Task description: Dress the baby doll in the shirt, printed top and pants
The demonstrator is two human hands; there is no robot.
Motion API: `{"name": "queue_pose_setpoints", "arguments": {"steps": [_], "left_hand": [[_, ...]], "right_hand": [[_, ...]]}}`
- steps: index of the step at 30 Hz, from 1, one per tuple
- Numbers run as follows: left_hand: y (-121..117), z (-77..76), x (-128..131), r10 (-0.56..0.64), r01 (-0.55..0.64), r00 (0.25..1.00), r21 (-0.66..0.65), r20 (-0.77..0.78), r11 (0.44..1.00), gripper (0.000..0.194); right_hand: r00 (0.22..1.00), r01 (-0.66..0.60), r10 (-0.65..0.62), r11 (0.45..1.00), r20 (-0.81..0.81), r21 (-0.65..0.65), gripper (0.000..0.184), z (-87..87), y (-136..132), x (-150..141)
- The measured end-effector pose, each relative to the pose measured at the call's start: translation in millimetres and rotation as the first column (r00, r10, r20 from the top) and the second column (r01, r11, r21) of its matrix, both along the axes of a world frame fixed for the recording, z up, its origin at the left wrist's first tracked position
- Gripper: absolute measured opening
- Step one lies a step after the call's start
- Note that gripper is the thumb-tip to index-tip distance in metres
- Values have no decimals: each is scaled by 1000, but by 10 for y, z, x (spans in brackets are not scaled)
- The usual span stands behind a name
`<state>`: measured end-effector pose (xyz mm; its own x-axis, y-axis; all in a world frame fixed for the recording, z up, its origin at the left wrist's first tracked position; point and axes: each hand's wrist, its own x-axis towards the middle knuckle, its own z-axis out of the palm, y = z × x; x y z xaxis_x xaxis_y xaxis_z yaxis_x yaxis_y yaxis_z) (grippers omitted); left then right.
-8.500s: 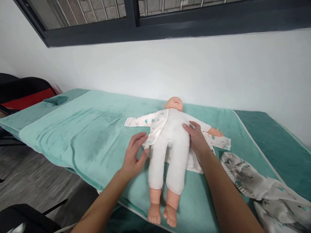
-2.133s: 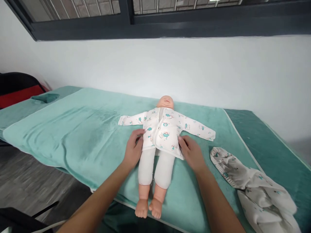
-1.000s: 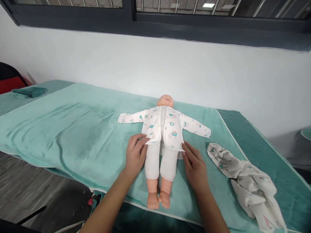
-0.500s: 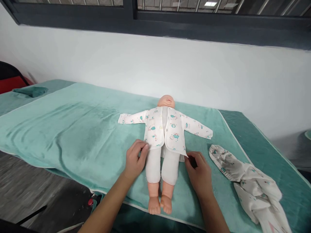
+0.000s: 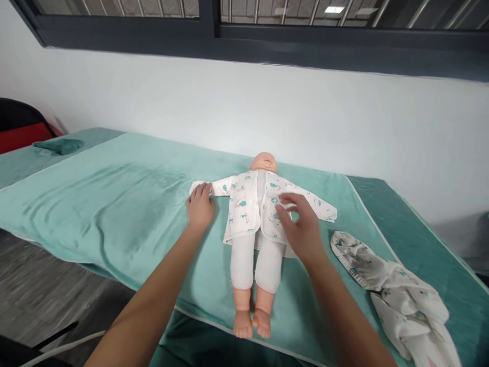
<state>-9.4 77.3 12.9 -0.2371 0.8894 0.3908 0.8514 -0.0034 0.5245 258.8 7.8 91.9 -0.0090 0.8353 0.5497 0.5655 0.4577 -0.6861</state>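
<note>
A baby doll (image 5: 242,262) lies on its back, its bare feet toward me. It has white leggings and an unfastened white jacket (image 5: 241,209) with small teal and pink prints, over a pale top. Both jacket sleeves stretch out sideways. My left hand (image 5: 201,205) rests on the end of the left-side sleeve, its fingers laid over the cuff. Above the jacket's right front panel is my right hand (image 5: 301,224), thumb and fingers apart with nothing between them. It hides part of that panel and the start of the right-side sleeve.
A crumpled printed white garment (image 5: 405,290) lies to the right on the green blanket (image 5: 133,204). Behind the bed stand a white wall (image 5: 229,107) and a dark window frame (image 5: 305,46). A red and black object (image 5: 25,135) is at the far left.
Both hands have left the jacket's lower hem. My left hand moved up to the left-side sleeve's end, and my right hand rose over the right front panel.
</note>
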Motion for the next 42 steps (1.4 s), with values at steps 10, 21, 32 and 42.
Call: {"name": "queue_pose_setpoints", "arguments": {"steps": [10, 21, 32, 42], "left_hand": [[72, 34, -29, 184, -190, 981, -121, -60, 974, 51], [81, 16, -5, 183, -184, 983, -80, -12, 980, 55], [76, -52, -54, 165, -165, 983, -11, 79, 986, 51], [32, -82, -66, 57, -119, 979, 321, 195, 939, 29]], "right_hand": [[799, 235, 9, 916, 601, -326, 37, 420, 1314, -700], [969, 151, -94, 956, 227, -252, 36, 251, 1528, -449], [831, -150, 120, 989, 543, 12, 36, 37, 400, -440], [970, -110, 98, 993, 224, 43, 31, -246, -504, 53]]}}
